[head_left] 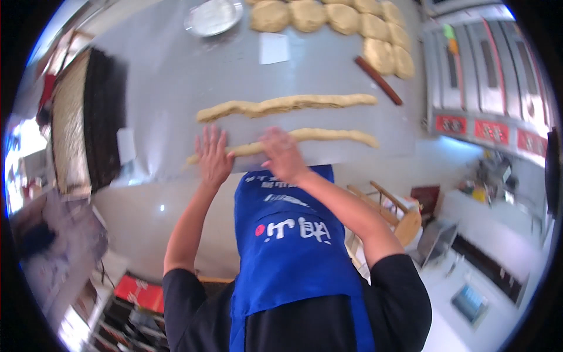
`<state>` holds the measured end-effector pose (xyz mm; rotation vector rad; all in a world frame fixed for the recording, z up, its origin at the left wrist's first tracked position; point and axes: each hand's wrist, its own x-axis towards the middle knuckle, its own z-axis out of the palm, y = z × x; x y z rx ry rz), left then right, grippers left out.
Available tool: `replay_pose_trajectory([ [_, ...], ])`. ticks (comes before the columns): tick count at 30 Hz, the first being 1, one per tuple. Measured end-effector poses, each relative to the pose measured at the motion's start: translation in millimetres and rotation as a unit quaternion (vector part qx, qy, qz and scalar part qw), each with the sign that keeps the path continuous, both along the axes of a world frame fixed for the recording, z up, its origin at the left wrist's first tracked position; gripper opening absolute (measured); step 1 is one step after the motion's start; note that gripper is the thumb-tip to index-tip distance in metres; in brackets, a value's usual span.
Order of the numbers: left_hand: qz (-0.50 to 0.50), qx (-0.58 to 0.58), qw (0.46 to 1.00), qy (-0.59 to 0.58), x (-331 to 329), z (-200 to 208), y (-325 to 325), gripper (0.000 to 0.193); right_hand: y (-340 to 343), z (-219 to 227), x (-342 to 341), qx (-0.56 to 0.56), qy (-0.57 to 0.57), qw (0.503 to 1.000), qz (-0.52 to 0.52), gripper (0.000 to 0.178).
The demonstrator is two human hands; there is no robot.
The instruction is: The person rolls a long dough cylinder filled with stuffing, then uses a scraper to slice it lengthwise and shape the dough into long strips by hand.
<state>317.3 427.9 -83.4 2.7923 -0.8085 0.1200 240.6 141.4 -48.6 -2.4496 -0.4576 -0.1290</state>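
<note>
A long thin rope of dough point(334, 135) lies across the near part of the metal worktable point(170, 76). Flat on its left end rests my left hand point(213, 157), fingers stretched out and pointing away from me. My right hand point(281, 154) lies over the rope nearer its middle, slightly blurred, with the palm down and fingers extended. Between the two hands a short stretch of the dough shows. Beyond it, roughly parallel, a second dough rope point(281, 105) with a rougher, lumpier surface lies untouched by either hand.
Several round dough pieces point(308, 16) sit packed together at the far right. A brown rolling pin point(378, 80) lies near them. A white sheet point(274, 48) and a round metal dish of white powder point(213, 17) are at the back. Left stands a dark-sided box point(102, 117).
</note>
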Motion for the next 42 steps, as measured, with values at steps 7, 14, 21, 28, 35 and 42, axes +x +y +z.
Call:
replay_pose_trajectory([
  [7,0.088,-0.146,0.985,-0.032,-25,23,-42,0.052,-177,9,-35,-0.032,-0.089,0.956,-0.278,0.042],
  [14,0.174,-0.023,0.981,-0.083,-51,10,38,0.066,-223,7,-75,0.032,-0.015,0.949,-0.313,0.036],
  [21,-0.036,0.037,0.999,0.0,20,3,66,0.069,-190,21,-44,0.046,0.024,0.959,-0.278,0.034],
  [28,-0.127,0.081,0.981,0.123,59,-7,72,0.062,-158,30,-54,0.072,0.051,0.966,-0.244,0.037],
  [35,-0.091,-0.072,0.992,0.051,8,16,-73,0.069,-185,12,-89,-0.116,-0.008,0.948,-0.296,0.044],
  [42,-0.055,-0.162,0.984,0.049,-35,12,-291,0.073,-196,-7,-68,-0.206,0.028,0.952,-0.224,0.066],
])
